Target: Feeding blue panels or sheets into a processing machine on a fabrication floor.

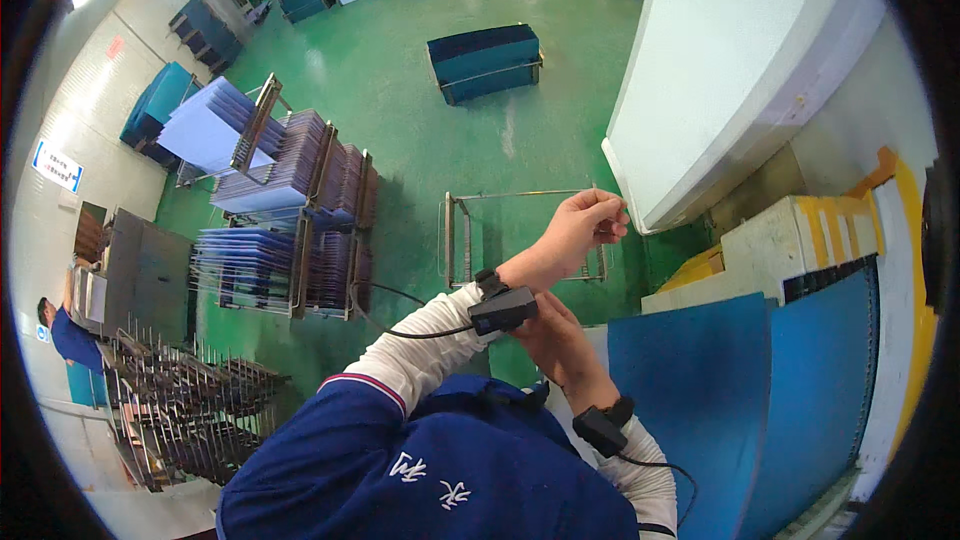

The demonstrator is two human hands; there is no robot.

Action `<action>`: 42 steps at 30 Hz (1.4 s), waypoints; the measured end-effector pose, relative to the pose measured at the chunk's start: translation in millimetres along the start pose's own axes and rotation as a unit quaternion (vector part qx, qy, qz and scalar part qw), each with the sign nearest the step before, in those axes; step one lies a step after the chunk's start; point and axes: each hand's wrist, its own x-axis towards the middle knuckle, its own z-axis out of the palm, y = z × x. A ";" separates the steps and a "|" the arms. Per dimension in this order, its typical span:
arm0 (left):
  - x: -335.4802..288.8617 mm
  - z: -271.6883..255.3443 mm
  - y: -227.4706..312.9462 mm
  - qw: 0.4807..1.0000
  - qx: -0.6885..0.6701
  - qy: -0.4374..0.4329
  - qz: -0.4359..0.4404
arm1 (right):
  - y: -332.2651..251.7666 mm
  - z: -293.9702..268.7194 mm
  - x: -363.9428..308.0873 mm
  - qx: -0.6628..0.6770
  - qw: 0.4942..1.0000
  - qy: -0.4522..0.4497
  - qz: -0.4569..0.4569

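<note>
My left hand (578, 232) is held out in front of my body, its fingers curled in with nothing visible in them. A black box-shaped device (503, 311) with a cable is strapped on that wrist, over a white sleeve (425, 345). My right hand (562, 342) reaches up to this device and closes at its right end; its fingertips are partly hidden. A second black device (602, 431) sits on my right wrist. Beyond my left hand stands a low metal frame rack (520, 194).
Racks of upright pale-blue sheets (280, 175) stand at left. A blue bin (487, 68) rests on the green floor ahead. Blue panels (690, 390) lie at right, below a large white cabinet (710, 70). Metal racks (190, 400) and another person (75, 335) are at far left.
</note>
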 end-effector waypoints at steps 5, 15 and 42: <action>33.9 -48.5 55.8 0.996 -0.076 -0.030 0.028 | 11.0 41.1 77.4 0.029 0.999 -0.019 -0.013; 81.1 -182.0 100.5 0.994 -0.097 0.040 -0.019 | 52.4 53.7 196.3 0.061 0.992 -0.025 0.106; 171.5 -336.7 91.1 0.922 0.183 0.326 0.097 | -20.0 52.1 336.0 -0.265 0.949 0.013 0.172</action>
